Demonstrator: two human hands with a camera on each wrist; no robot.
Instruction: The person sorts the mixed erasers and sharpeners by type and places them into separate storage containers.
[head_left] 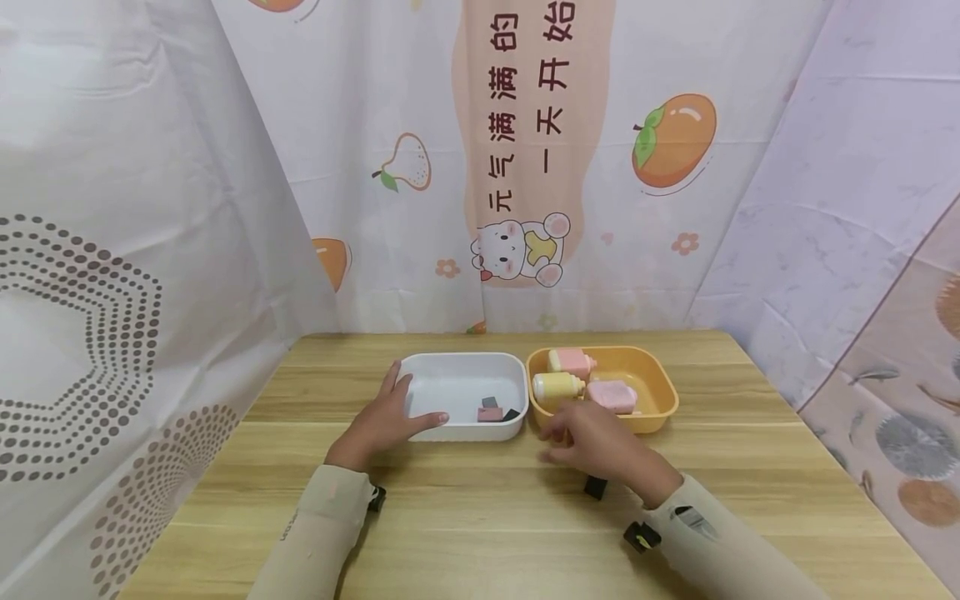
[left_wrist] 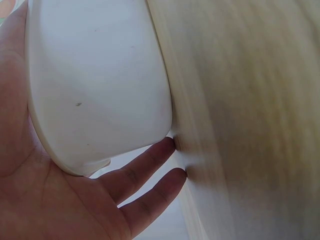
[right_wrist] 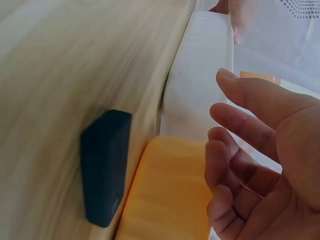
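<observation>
A white plastic tray [head_left: 438, 379] stands on the table, and my left hand [head_left: 381, 423] holds its left end, thumb over the front rim and other fingers along the outside. Inside its right part lie small pink [head_left: 491, 414], grey [head_left: 490, 402] and black [head_left: 512, 415] blocks. My right hand [head_left: 596, 443], blurred, hovers at the front of an orange tray [head_left: 656, 392]. In the right wrist view its fingers bend loosely with nothing between them. Below that hand, a black block [right_wrist: 106, 167] lies on the table, partly covered by the wrist in the head view.
The orange tray holds a yellow bottle [head_left: 553, 386], a pink bottle [head_left: 572, 361] and another pink item [head_left: 611, 397]. Both trays stand side by side toward the back of the wooden table [head_left: 480, 517]. Behind it hangs a printed curtain [head_left: 405, 250].
</observation>
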